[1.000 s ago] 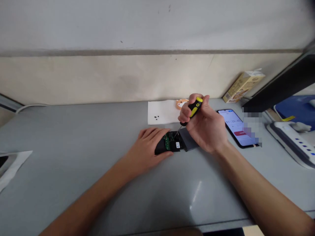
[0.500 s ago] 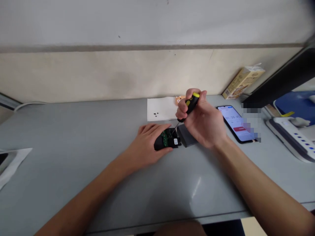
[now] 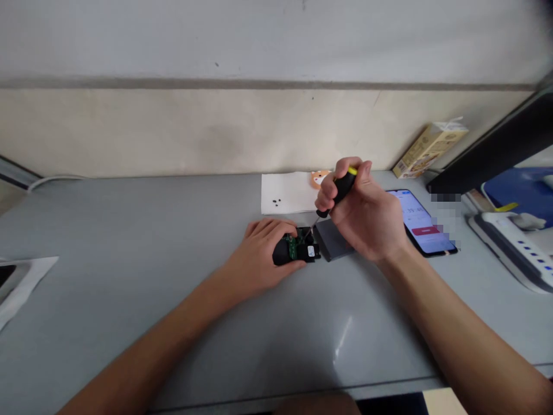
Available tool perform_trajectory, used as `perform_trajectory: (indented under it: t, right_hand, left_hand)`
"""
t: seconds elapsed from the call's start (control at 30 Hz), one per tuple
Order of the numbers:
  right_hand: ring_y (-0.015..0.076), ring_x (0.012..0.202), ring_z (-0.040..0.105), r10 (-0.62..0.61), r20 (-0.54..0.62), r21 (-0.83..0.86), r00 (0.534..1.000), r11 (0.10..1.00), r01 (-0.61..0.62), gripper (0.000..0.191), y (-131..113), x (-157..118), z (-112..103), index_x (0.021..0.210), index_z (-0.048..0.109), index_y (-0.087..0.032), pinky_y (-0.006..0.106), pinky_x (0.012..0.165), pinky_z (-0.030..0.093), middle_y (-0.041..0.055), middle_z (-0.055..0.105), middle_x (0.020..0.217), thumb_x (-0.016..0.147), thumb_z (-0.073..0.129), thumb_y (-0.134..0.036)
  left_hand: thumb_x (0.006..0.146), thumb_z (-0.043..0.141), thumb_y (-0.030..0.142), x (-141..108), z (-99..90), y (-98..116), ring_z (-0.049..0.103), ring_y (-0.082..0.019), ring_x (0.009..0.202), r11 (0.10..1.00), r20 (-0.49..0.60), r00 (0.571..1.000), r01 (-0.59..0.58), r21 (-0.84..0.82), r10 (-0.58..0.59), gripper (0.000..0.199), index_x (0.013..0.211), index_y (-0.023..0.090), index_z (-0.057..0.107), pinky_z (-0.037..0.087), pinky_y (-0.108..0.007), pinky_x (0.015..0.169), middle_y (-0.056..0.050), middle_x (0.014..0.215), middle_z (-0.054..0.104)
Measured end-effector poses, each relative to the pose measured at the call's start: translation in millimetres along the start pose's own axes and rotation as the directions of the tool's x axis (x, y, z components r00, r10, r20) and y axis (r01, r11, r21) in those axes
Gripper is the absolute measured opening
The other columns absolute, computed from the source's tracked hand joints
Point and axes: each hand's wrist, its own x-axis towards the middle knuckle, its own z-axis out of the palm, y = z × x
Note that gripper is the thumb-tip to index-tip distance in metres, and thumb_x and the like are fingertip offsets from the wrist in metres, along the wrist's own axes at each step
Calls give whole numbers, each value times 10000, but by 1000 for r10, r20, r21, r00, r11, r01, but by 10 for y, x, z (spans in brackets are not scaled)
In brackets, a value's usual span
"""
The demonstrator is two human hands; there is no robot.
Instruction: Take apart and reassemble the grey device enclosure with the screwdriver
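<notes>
My left hand (image 3: 263,251) grips a small black device (image 3: 283,252) flat on the grey table, fingers along its far side and thumb along its near side. A green circuit board and a white label show in its opened body. My right hand (image 3: 363,210) is closed around the black and yellow handle of a screwdriver (image 3: 344,185). The thin shaft slants down to the left, its tip inside the device's right part; what the tip touches is too small to make out. A flat dark grey piece (image 3: 332,239) lies just right of the device, partly under my right hand.
A white sheet (image 3: 289,193) with several tiny dark bits lies behind the device. To the right are a lit phone (image 3: 425,225), a drink carton (image 3: 430,148) against the wall and a power strip (image 3: 514,248). Another white sheet (image 3: 32,282) lies at far left.
The view has shifted slightly. My right hand has turned a little with the screwdriver, so less yellow shows on the handle. My left hand still holds the device in the same place.
</notes>
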Motion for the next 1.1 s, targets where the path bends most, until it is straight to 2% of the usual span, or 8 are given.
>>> perform_trajectory:
  t: [0.17, 0.27, 0.37, 0.67, 0.87, 1.1]
  right_hand:
    - [140, 591, 473, -31, -6, 52, 1000, 998, 31, 384, 34, -39, 36, 873, 498, -265, 305, 595, 474, -24, 441, 671, 962, 541, -635]
    - [145, 628, 507, -31, -16, 36, 999, 999, 31, 373, 44, -36, 38, 875, 483, -265, 310, 616, 486, -14, 500, 719, 944, 594, -615]
    - [157, 675, 534, -9, 1, 18, 1000, 1000, 9, 376, 42, -14, 35, 899, 506, -268, 321, 641, 499, 2, 537, 767, 954, 558, -637]
    - [166, 604, 450, -34, 14, 8, 999, 999, 34, 490, 54, -59, 79, 826, 517, -268, 332, 555, 470, -1, 409, 670, 968, 402, -722]
    - [164, 598, 434, -65, 8, 27, 998, 998, 65, 501, 55, -70, 82, 806, 510, -262, 334, 549, 465, 3, 392, 676, 971, 390, -720]
    - [166, 574, 411, -30, 3, 0, 1000, 1000, 30, 499, 53, -73, 88, 819, 496, -267, 334, 537, 449, -7, 375, 656, 959, 398, -735]
  left_hand:
    - [854, 784, 360, -16, -22, 19, 563, -280, 1256, 1000, -2, 1000, 19, -1, -19, 395, 1173, 258, 575, 388, -469, 1113, -27, 1309, 663]
    - [864, 773, 363, -22, -19, 8, 561, -282, 1257, 999, -8, 999, 33, -3, -34, 411, 1206, 266, 565, 391, -473, 1116, -25, 1309, 661]
    - [864, 767, 373, -18, -14, 2, 565, -288, 1246, 999, -8, 999, 49, -7, -49, 423, 1224, 274, 566, 391, -485, 1120, -21, 1294, 664]
    - [839, 754, 384, -16, -43, 75, 557, -310, 1260, 996, -18, 996, 89, -13, -90, 421, 1215, 280, 596, 415, -504, 1113, -26, 1276, 675]
    - [833, 766, 380, -15, -39, 71, 558, -313, 1260, 995, -19, 995, 96, -11, -97, 424, 1206, 273, 596, 420, -501, 1105, -31, 1277, 674]
    - [819, 772, 411, -1, -24, 11, 579, -319, 1233, 997, -21, 997, 77, -11, -78, 434, 1195, 280, 599, 423, -512, 1112, -26, 1258, 687]
